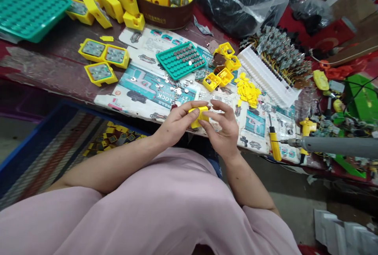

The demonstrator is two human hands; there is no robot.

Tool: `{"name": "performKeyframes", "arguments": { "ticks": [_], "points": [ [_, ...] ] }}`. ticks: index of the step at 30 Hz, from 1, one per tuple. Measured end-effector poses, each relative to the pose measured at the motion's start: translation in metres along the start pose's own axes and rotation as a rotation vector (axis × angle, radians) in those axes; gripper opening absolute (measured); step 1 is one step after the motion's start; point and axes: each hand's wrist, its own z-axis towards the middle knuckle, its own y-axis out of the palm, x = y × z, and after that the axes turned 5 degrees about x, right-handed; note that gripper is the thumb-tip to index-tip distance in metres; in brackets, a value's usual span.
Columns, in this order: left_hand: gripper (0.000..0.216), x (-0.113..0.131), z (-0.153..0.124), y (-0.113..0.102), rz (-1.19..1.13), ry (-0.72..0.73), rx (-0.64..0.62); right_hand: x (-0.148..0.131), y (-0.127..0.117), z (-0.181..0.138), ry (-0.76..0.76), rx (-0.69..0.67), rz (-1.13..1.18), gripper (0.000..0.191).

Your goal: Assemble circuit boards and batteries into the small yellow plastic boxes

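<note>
holds a small yellow casing (pixel 198 116) above the tabletop's (pixel 59 64) near edge; pinches it in a narrow grip of the left hand (pixel 178 123), and also, at its three-o'clock side, between thumb and fingertip of the right hand (pixel 226 129). has a green tray (pixel 171 65) toward eleven o'clock, yellow tabs (pixel 248 91) at two, a yellow-handled screwdriver (pixel 275 143) past three.

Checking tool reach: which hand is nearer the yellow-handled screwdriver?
Right. The right hand is to the left of the screwdriver, not touching it; the left hand is farther left, beyond the right.
</note>
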Motion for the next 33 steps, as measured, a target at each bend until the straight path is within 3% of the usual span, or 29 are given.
{"name": "performKeyframes", "arguments": {
  "ticks": [2, 4, 6, 13, 16, 19, 22, 25, 30, 33],
  "points": [
    [0.040, 0.000, -0.004, -0.001, 0.061, 0.050, -0.016, 0.000, 0.006, -0.006, 0.200, -0.043, 0.216, 0.052],
    [0.042, -0.001, -0.007, -0.002, 0.104, 0.084, -0.017, -0.002, 0.010, -0.011, 0.328, -0.129, 0.363, 0.060],
    [0.043, -0.003, -0.010, -0.005, 0.123, 0.115, -0.012, -0.005, 0.013, -0.014, 0.402, -0.163, 0.422, 0.051],
    [0.040, -0.008, -0.011, -0.011, 0.191, 0.218, -0.072, -0.014, 0.022, -0.017, 0.533, -0.030, 0.564, 0.036],
    [0.041, -0.005, -0.007, -0.015, 0.172, 0.163, -0.061, -0.011, 0.024, -0.016, 0.560, -0.058, 0.586, 0.038],
    [0.050, 0.006, -0.002, -0.021, 0.043, -0.009, -0.069, -0.002, 0.014, -0.006, 0.501, -0.166, 0.484, 0.042],
    [0.061, 0.019, -0.001, -0.032, -0.031, -0.087, -0.027, 0.013, -0.002, 0.010, 0.361, -0.115, 0.264, 0.027],
    [0.055, 0.027, -0.004, -0.041, 0.069, 0.012, 0.028, 0.031, -0.008, 0.021, 0.219, -0.062, -0.047, 0.017],
    [0.039, 0.030, -0.012, -0.047, 0.455, 0.285, 0.088, 0.049, 0.011, 0.025, 0.118, -0.221, -0.358, 0.010],
    [0.050, 0.028, -0.013, -0.050, 0.482, 0.296, 0.101, 0.046, 0.022, 0.028, 0.138, -0.294, -0.411, 0.012]
  ]
}}
